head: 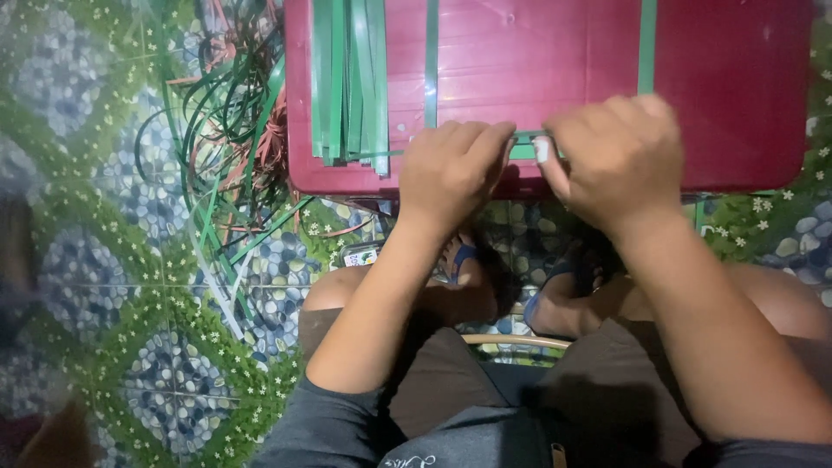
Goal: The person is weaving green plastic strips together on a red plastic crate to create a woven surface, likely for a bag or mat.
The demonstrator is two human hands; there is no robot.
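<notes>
Both hands' fingers point(472, 143) hide most of the green strip point(523, 149) they pinch.

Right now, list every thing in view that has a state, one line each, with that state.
Left hand: closed, pinching the green strip on the table edge.
Right hand: closed, pinching the same strip.
Green strip: lying flat across the table edge, held at both ends.
Strip bundle: lying flat on the table, ends reaching its near edge.
Red table: upright, strips laid on it.
Loose strips: tangled on the floor.
</notes>
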